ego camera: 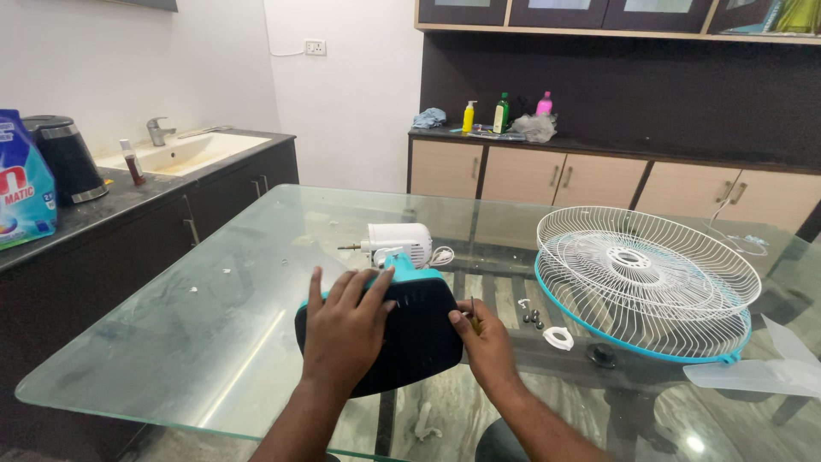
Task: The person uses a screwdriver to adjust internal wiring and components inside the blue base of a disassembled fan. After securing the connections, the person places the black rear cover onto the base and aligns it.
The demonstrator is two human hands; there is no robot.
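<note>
left hand [346, 329] lay flat, fingers spread, on fan base [410, 338] | right hand [487, 342] fingers pinched screwdriver [473, 313] at base edge | grille [646, 278] beside on table [171, 334]

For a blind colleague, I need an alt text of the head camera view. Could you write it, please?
A person's left hand lies flat on a dark fan base on a glass table, while the right hand holds a thin tool at its edge. Behind it lies a white motor; at the right, stacked white fan grilles and small screws.
</note>
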